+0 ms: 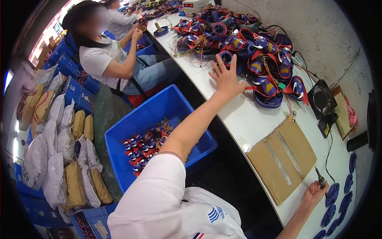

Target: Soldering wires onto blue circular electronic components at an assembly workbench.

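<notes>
The left hand (226, 76) is spread wide, fingers splayed and palm down, reaching over the white bench (238, 119) to the near edge of a heap of fan parts (254, 51); its fingertips lie at or just over a blue ring (227, 57), and contact cannot be confirmed. It holds nothing. The heap consists of round blue plastic housings with red curved blades and thin trailing wires, piled loosely against the rough grey wall (318, 28). The right hand (314, 193) is closed around a slim dark tool (320, 179), which stands nearly upright with its tip above the fist, at the near end of the bench. Just beside this hand lies a row of flat dark-blue discs (332, 195). Between the two hands rests a flat sheet of brown cardboard (282, 157) crossed by two pale strips of tape. A black square fan (322, 99) sits near the wall, its cable running down the bench. Below the bench stands a blue plastic crate (131, 127) holding more red and blue parts. Another person (107, 55) sits further along the bench, and stuffed sacks (59, 135) lie on the floor.
</notes>
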A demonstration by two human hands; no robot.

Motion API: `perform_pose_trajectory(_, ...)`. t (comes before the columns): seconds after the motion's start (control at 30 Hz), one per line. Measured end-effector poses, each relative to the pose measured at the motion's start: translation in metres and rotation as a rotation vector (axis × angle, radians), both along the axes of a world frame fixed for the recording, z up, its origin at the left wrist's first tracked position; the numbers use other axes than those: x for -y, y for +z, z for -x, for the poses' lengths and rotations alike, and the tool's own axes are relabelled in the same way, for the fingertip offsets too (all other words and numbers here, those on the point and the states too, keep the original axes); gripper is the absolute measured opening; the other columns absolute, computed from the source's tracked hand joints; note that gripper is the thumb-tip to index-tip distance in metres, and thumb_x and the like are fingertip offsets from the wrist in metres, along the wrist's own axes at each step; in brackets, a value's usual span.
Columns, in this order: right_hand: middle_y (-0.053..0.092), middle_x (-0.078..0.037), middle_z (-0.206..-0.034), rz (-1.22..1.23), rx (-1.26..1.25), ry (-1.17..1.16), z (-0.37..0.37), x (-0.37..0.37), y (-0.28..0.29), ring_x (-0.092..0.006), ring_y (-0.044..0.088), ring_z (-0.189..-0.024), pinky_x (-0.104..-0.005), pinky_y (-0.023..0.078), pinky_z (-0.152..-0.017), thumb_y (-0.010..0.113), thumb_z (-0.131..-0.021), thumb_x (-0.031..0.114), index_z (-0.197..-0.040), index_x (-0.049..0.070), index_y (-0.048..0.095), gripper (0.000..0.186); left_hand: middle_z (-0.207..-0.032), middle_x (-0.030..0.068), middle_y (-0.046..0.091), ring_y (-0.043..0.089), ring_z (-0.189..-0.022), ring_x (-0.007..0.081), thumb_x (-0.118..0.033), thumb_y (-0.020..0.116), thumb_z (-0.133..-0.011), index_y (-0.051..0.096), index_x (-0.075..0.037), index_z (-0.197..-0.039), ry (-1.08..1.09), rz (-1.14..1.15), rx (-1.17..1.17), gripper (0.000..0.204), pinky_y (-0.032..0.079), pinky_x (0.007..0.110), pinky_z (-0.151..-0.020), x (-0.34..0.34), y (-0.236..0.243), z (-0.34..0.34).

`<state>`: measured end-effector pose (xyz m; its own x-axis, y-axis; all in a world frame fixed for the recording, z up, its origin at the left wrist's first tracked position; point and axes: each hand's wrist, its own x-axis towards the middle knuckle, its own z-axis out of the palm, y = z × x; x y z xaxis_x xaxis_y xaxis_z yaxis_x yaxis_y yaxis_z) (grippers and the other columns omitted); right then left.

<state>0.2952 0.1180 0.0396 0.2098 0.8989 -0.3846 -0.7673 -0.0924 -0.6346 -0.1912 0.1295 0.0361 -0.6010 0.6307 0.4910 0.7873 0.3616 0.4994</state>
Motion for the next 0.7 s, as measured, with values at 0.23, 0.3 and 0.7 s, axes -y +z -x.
perform_pose_trajectory(0.23, 0.029, 0.006, -0.051, -0.017, 0.032, 0.026, -0.001, 0.002, -0.007, -0.0037, 0.014, -0.040, -0.0176, 0.013, -0.032, 0.055, -0.088, 0.018, -0.079, 0.003, 0.052, 0.018, -0.147, 0.0293, -0.006, -0.009, -0.130, 0.0593, -0.052, 0.073, -0.061, 0.018, -0.025, -0.146, -0.284, 0.036, -0.023, 0.105, 0.007, 0.079, -0.091, 0.012, 0.020, -0.105)
perform_pose_trajectory(0.3, 0.030, 0.006, -0.052, -0.016, 0.036, 0.027, 0.000, 0.002, -0.001, -0.0036, 0.014, -0.040, -0.0176, 0.013, -0.032, 0.055, -0.088, 0.018, -0.079, 0.003, 0.052, 0.018, -0.147, 0.0294, -0.005, -0.008, -0.130, 0.0595, -0.052, 0.073, -0.060, 0.020, -0.026, -0.146, -0.282, 0.053, -0.016, 0.104, 0.008, 0.079, -0.090, 0.005, 0.014, -0.103)
perform_pose_trajectory(0.7, 0.032, 0.006, -0.047, 0.001, -0.068, 0.068, -0.003, 0.002, -0.011, -0.0032, 0.015, -0.036, -0.0189, 0.013, -0.031, 0.055, -0.089, 0.023, -0.073, 0.010, 0.052, 0.020, -0.149, 0.0148, 0.014, 0.011, -0.134, 0.0507, -0.063, 0.070, -0.061, 0.034, -0.041, -0.136, -0.131, 0.126, -0.173, 0.086, 0.019, 0.078, -0.091, -0.051, -0.002, -0.078)
